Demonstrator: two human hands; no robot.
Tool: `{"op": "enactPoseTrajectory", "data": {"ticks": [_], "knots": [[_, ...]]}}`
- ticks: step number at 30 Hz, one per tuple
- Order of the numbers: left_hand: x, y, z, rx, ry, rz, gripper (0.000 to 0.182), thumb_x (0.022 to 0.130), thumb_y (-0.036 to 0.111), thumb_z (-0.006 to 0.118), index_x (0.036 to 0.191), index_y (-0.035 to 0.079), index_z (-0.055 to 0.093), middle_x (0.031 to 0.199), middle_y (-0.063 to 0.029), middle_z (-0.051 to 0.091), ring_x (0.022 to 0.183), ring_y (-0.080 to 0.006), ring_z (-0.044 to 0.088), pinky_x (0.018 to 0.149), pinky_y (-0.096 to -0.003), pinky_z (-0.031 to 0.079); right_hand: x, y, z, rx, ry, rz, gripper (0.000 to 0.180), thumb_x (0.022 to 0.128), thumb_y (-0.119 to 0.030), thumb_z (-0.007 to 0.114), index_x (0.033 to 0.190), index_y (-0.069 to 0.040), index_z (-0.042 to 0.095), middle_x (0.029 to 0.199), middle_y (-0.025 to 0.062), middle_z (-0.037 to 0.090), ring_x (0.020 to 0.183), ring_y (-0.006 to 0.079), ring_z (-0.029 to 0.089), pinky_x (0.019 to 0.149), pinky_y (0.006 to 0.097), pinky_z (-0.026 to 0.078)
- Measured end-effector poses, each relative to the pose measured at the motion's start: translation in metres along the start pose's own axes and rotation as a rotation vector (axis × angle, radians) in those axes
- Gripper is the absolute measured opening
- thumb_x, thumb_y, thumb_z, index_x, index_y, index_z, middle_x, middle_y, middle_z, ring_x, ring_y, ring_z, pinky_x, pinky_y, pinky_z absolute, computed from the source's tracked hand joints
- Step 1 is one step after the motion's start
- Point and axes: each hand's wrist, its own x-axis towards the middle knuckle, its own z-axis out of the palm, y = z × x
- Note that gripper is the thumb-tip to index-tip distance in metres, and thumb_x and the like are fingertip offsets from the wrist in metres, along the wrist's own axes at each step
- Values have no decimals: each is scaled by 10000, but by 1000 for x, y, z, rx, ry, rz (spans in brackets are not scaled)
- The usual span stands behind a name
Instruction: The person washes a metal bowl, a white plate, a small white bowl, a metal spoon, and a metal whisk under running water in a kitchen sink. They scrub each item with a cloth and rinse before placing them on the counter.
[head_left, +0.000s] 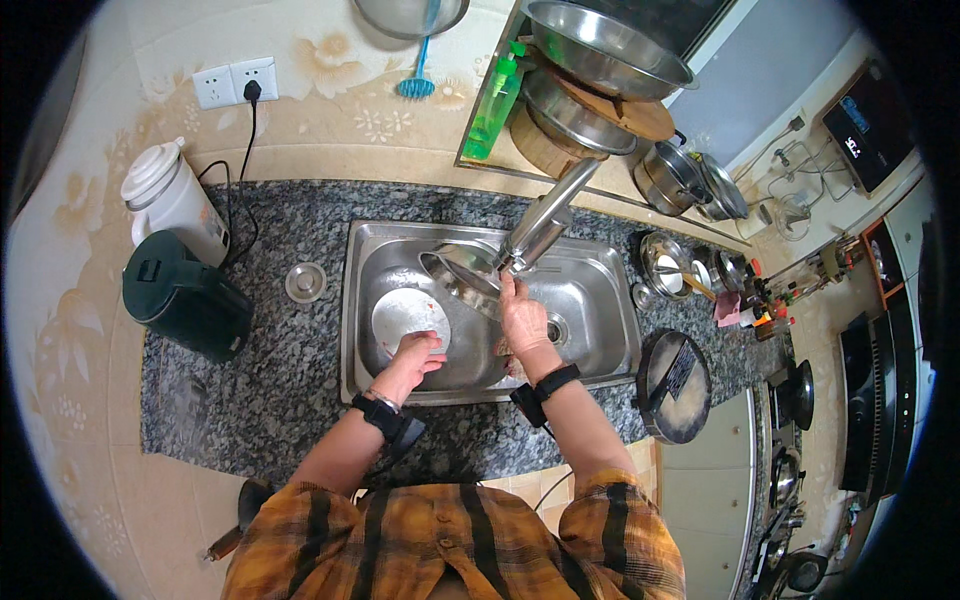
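Observation:
My left hand (411, 366) is over the left basin of the stainless steel sink (351, 315), at the lower edge of a white plate (401, 315) with small reddish bits on it; whether it grips the plate I cannot tell. With the index finger extended, my right hand (523, 319) touches the underside of the metal faucet (540, 217) near its spout. A metal bowl (457, 274) rests tilted in the sink behind the hands. Beneath my right wrist, something reddish (513, 366) lies partly hidden at the divider. A drain (555, 330) shows in the right basin.
A dark green kettle (184, 300) and a white jug (176, 195) stand left. Right of the sink are a round chopping board (675, 397) with a black slotted turner (675, 375), and bowls (664, 262). Behind stand a green soap bottle (491, 109) and stacked metal basins (577, 112).

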Motion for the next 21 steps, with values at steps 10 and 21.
{"op": "enactPoseTrajectory", "data": {"ticks": [10, 21], "knots": [[-30, 18, -34, 79, 33, 110, 243, 847, 139, 559, 1061, 34, 605, 1057, -102, 642, 920, -287, 632, 764, -377, 492, -51, 43, -46, -275, 243, -335, 715, 758, -93, 555, 1408, -5, 271, 1213, 301, 505, 648, 287, 642, 496, 335, 540], [-40, 5, -26, 138, 79, 157, 203, 813, 195, 591, 980, 86, 631, 1016, -71, 661, 879, -245, 624, 745, -360, 458, -103, 118, -98, -197, 461, -312, 576, 822, -135, 581, 1354, -35, 383, 1178, 174, 562, 671, 221, 639, 518, 312, 532]]}}
